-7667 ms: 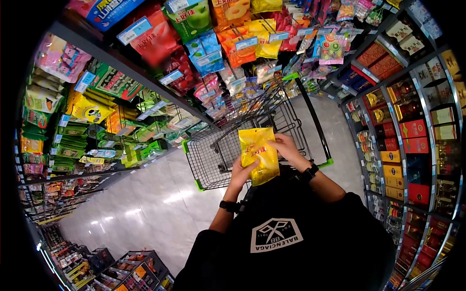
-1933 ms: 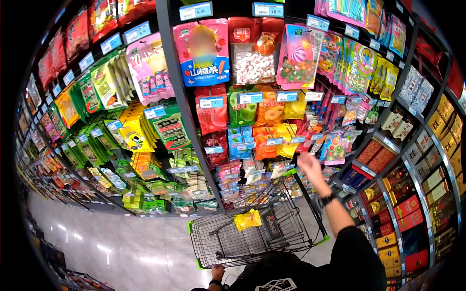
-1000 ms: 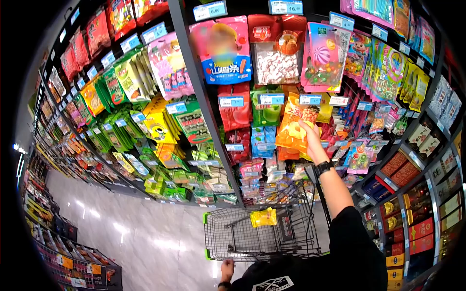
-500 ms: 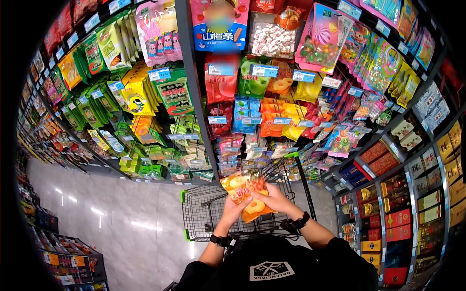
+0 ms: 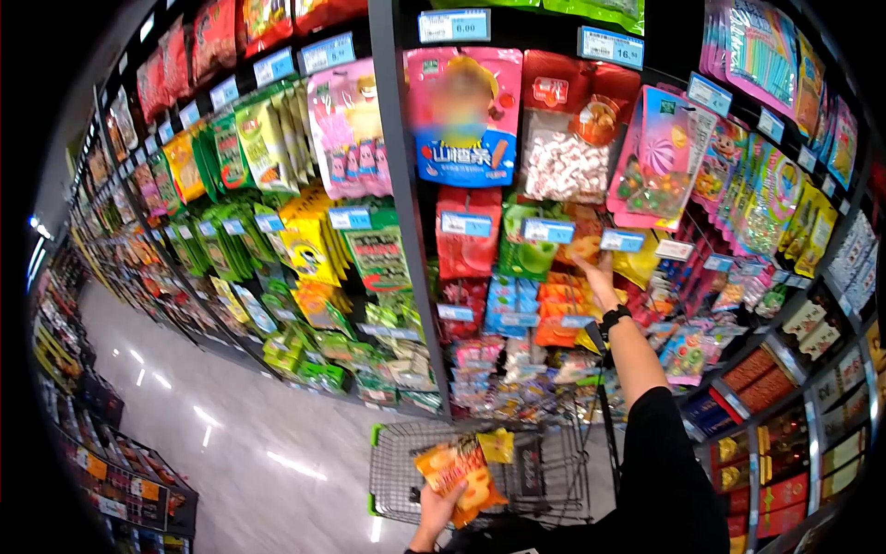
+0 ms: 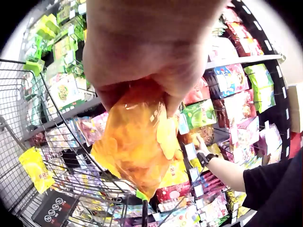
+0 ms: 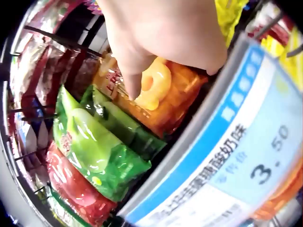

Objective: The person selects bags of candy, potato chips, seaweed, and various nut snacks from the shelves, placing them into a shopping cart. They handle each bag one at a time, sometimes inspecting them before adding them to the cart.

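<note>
Low over the shopping cart, my left hand grips an orange candy bag by one end. At the rack, my right hand is on another orange bag. In the right wrist view its thumb lies across that bag's front and the other fingers curl over the far edge; their tips are hidden. Green bags hang beside it, and a price tag stands in front.
The black wire cart holds a yellow bag. A dark shelf post rises left of the reaching arm. Yellow bags hang to the right, and boxed goods line the right-hand shelves.
Half a second ago both hands held the orange bag above the cart. My right hand has let go of it and moved up to the rack; my left hand keeps the bag, now lower.
</note>
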The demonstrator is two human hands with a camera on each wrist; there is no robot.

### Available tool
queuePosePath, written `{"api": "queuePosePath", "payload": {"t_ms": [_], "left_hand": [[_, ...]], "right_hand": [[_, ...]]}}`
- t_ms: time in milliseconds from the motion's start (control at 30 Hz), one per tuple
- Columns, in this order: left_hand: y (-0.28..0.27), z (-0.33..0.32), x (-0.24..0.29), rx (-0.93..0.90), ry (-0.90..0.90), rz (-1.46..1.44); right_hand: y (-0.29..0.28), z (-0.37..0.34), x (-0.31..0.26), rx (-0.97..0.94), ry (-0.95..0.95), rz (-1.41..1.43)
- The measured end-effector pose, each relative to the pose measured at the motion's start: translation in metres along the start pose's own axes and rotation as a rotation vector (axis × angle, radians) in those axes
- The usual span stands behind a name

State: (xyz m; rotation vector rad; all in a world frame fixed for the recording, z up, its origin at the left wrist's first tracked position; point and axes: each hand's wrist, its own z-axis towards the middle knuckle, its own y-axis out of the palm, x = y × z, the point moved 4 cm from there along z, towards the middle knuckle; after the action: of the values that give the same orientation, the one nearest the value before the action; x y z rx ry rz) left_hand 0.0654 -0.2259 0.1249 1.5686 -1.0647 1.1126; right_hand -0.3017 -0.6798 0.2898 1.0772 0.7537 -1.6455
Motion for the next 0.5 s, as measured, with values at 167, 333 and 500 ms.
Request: {"api": "queuePosePath", "payload": {"t_ms": [167,333,500], "left_hand": [[-0.012,-0.028,0.0,0.072,-0.055,-0.093],[-0.026,-0.037,-0.019,0.115,-0.144,-0.09],[-0.025,-0.029,-0.024,-0.008,-0.15,-0.002]], "right_hand": [[0.009,0.012,0.015,-0.086,0.207,-0.049],[0.009,0.01,0.029,-0.166,0.245,0.091],[-0.013,-0.016,-0.02,-0.173,0.216,0.044]]}}
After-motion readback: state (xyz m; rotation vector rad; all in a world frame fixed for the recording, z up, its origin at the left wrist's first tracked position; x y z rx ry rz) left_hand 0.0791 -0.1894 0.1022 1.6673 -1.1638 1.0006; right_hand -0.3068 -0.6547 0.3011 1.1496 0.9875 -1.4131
